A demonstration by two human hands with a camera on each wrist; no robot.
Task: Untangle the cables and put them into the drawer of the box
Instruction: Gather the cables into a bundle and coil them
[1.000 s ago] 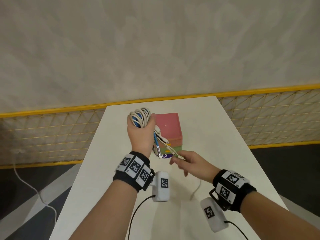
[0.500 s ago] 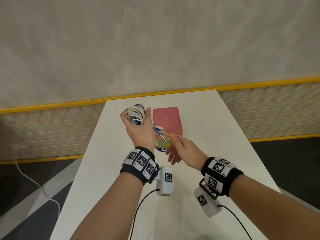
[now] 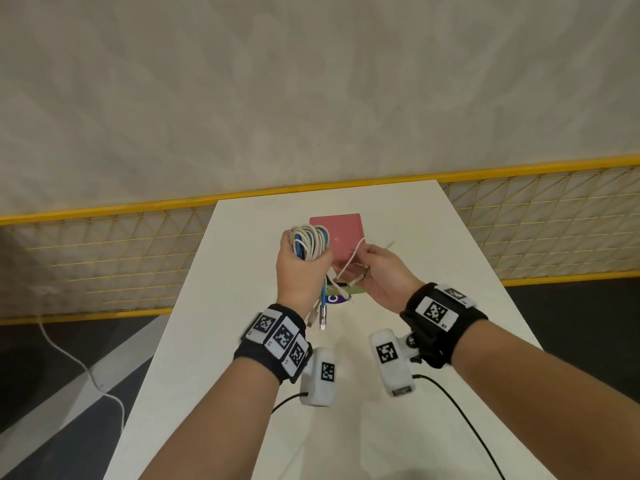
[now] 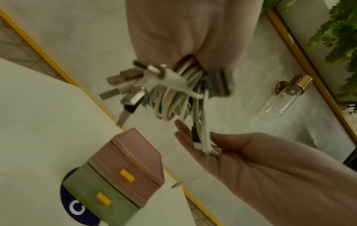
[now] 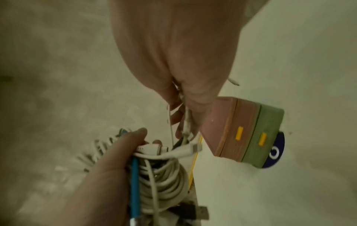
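Observation:
My left hand (image 3: 299, 268) grips a coiled bundle of white and blue cables (image 3: 309, 244) above the table; several plugs (image 3: 320, 311) dangle below the fist. In the left wrist view the same bundle (image 4: 173, 97) hangs from the fist with its metal plugs fanned out. My right hand (image 3: 375, 271) pinches a thin white cable (image 3: 351, 259) that loops out of the bundle; in the right wrist view the thin cable (image 5: 186, 122) runs between its fingers. The small box (image 3: 341, 239) stands behind both hands, with a pink top drawer (image 4: 135, 166) and a green lower drawer (image 4: 108, 197), both closed, each with a yellow handle.
The box stands on a blue round sticker (image 3: 335, 299) on the white table (image 3: 398, 427). A yellow mesh fence (image 3: 104, 258) runs behind the table's far edge. A glass wall lamp (image 4: 284, 97) shows in the left wrist view. Black camera leads (image 3: 460, 410) trail toward me.
My right hand rose from low beside the box to the bundle and now pinches a thin white cable strand. The left hand with the bundle shifted slightly toward me, plugs hanging lower.

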